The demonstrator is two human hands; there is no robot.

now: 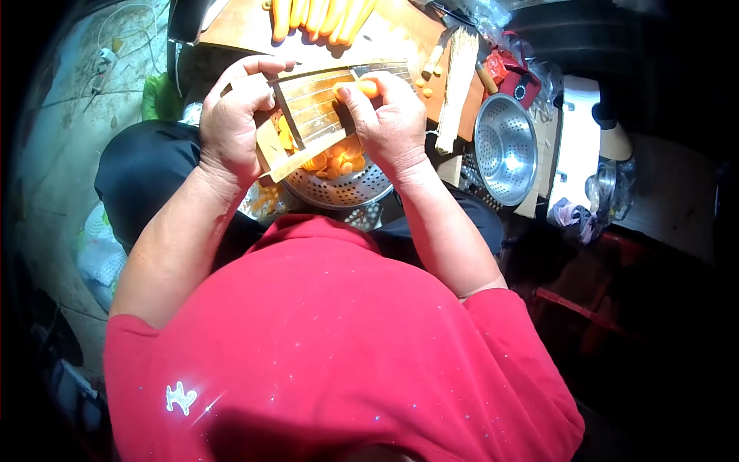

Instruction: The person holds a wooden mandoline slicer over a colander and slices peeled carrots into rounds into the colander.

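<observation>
My left hand [239,115] is wrapped around the left end of a wooden-framed mandoline slicer [308,112], which is tilted above my lap. Against the slicer's face my right hand [392,123] presses a short piece of carrot [368,88], gripped between thumb and fingers. Below the slicer is a metal colander [339,197] holding many thin carrot slices [339,160]; the slicer and my hands hide part of it. Several whole peeled carrots [319,17] lie side by side on the brown board beyond my hands.
At the right of the board [400,38] lie a bundle of thin pale sticks [459,85] and a wooden handle [433,60]. A second metal colander [506,150] stands farther right, near a white box [577,138]. A green bag [160,98] sits on the floor at left.
</observation>
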